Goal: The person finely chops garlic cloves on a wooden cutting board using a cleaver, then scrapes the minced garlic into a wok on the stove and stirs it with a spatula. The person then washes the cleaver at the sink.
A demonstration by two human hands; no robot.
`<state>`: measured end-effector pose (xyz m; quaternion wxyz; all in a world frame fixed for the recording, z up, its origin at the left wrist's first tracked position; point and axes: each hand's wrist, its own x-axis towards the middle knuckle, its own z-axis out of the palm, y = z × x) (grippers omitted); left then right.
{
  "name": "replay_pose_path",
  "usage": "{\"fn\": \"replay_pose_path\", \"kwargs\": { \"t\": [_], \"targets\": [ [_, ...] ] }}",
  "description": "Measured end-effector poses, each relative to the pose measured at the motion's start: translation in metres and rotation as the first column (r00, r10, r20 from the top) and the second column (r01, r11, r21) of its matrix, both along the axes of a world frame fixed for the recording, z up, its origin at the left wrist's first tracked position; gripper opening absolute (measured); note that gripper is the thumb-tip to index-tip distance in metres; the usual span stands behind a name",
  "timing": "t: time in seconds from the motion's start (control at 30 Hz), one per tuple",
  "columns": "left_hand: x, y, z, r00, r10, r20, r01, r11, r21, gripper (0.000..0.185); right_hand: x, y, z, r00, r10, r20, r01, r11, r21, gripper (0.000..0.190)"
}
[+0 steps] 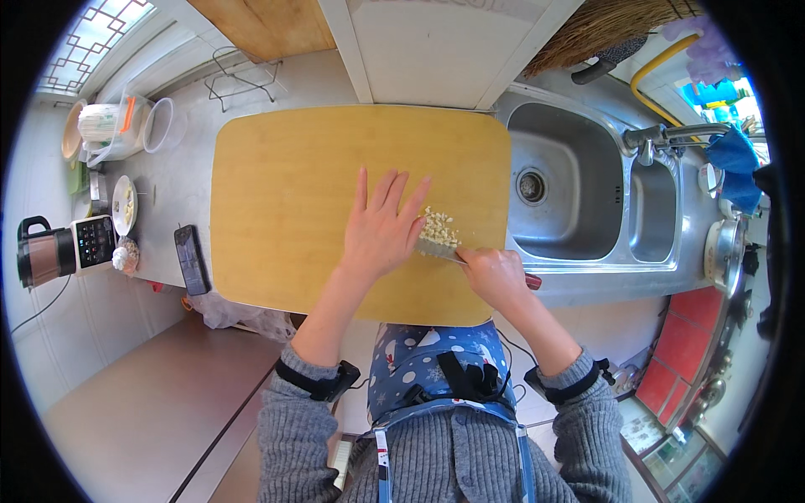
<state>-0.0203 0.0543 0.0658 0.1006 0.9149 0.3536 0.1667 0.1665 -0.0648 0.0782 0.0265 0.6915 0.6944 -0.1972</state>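
Observation:
A large yellow-brown cutting board (283, 188) lies before me. My right hand (494, 273) grips a kitchen knife (443, 249), the dark red end of its handle showing behind my fist. The blade lies low over the board, along the near side of a small heap of pale chopped pieces (439, 225), perhaps garlic. My left hand (385, 229) is spread with its fingers apart and pointing away from me. Its thumb is beside the heap and close to the blade's tip; whether it touches the blade I cannot tell.
To the right is a stainless steel double sink (566, 188) with a faucet (654, 138). On the left are a phone (192, 259), a white plate (125, 204) with pale food, a blender (47, 251) and a plastic container (126, 129). A wire rack (242, 82) stands behind the board.

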Motion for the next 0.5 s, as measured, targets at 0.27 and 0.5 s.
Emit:
{"fn": "replay_pose_path", "kwargs": {
  "t": [0.27,0.5],
  "targets": [
    [-0.006,0.008,-0.013,0.999,-0.008,0.040,0.009,0.999,-0.034,0.052,-0.006,0.000,0.005,0.999,0.006,0.054,0.000,0.994,-0.105,0.015],
    [0.000,0.005,-0.010,0.997,-0.061,0.048,0.062,0.998,-0.032,0.049,-0.013,-0.009,0.000,0.997,-0.078,-0.002,0.078,0.996,-0.042,0.013]
  ]
}}
